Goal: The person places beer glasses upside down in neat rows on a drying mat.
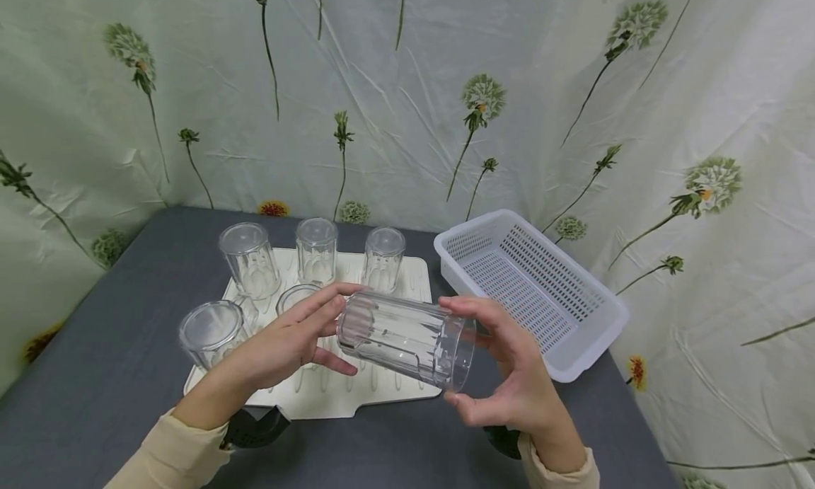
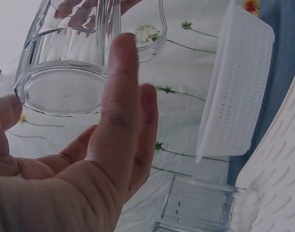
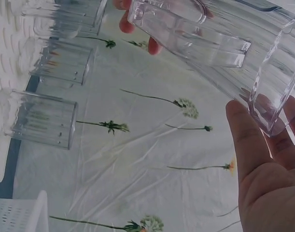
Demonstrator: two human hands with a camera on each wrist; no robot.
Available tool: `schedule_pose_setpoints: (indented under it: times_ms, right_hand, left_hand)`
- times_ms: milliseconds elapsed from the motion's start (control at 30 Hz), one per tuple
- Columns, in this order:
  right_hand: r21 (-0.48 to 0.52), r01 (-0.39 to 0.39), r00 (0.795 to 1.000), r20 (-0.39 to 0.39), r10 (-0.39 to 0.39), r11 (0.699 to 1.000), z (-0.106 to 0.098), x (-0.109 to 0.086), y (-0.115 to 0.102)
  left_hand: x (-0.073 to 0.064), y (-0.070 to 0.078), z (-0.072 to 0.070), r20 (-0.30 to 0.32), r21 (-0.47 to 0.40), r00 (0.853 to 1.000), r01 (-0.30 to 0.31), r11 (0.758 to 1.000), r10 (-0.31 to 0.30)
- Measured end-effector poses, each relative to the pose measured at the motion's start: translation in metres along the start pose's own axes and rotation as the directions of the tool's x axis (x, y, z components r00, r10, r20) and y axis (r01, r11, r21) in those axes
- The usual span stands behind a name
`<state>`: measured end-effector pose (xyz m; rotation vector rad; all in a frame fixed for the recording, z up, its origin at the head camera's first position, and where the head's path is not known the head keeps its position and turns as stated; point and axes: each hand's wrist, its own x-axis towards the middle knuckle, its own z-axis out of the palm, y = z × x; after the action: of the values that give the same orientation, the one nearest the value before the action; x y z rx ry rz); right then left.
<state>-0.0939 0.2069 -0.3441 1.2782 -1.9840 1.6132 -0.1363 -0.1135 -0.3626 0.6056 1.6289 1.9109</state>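
A clear faceted drinking glass [image 1: 397, 337] is held on its side above the table, its base toward the left and its open rim toward the right. My left hand [image 1: 289, 340] holds the base end; in the left wrist view its thumb and fingers are around the edge of the glass base [image 2: 65, 92]. At the rim end, my right hand [image 1: 509, 369] grips the glass between thumb and fingers. Behind and below lies a cream ribbed drying mat [image 1: 382, 386], bearing several similar glasses [image 1: 316, 252] upside down. The left hand partly hides one glass [image 1: 296, 296].
A white perforated plastic basket [image 1: 576, 365] stands right of the mat, with bare mesh showing inside. Dark grey cloth [image 1: 95, 361] covers the table. A pale curtain [image 1: 395, 107] with dandelion prints hangs behind and along the sides.
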Motion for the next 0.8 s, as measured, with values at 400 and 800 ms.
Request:
schedule_pose_setpoints:
  times_ms: [400,800]
  right_hand:
    - [-0.018,-0.003,0.999,0.053,0.004,1.000,0.0074,0.0006,0.0034]
    - [-0.053,-0.045,0.995,0.088,0.049,0.998,0.0083,-0.0050,0.0095]
  left_hand:
    - [-0.0005,-0.0010,-0.0026,0.047,-0.020,0.999,-0.004,1.000,0.005]
    - [-0.0012,0.0021,0.0007,-0.084,0.010,0.996,0.015,1.000,-0.014]
